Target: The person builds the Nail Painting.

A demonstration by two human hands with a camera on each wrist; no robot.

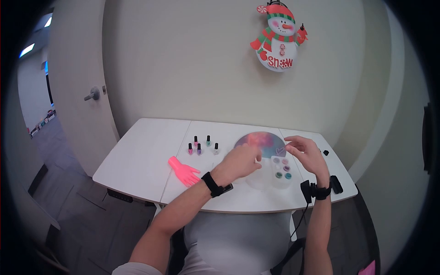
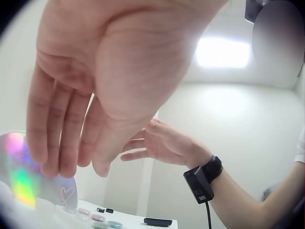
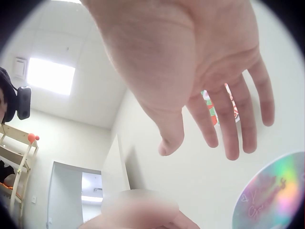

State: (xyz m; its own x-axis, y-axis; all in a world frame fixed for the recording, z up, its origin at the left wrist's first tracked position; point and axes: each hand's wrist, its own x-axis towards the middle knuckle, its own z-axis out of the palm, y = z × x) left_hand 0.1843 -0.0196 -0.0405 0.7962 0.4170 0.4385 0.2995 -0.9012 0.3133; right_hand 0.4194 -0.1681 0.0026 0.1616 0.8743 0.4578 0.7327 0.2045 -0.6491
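In the head view, the left hand (image 1: 238, 161) is above the table, in front of a round iridescent board (image 1: 260, 139) with a heart drawn on it. The right hand (image 1: 309, 155) hovers near the board's right edge, fingers bent loosely. Close up, the left hand (image 2: 105, 71) shows relaxed fingers hanging down with nothing in them. Spread fingers and an empty palm are seen on the right hand (image 3: 190, 62). Between the hands, on the table, lies a white tray (image 1: 273, 181) of small round pots (image 1: 288, 175) in several colours.
Several small nail polish bottles (image 1: 199, 149) with black caps stand left of the hands. A bright pink model hand (image 1: 184, 172) lies near the left forearm. A black object (image 1: 336, 184) is at the table's right side. A snowman decoration (image 1: 280, 39) hangs on the wall.
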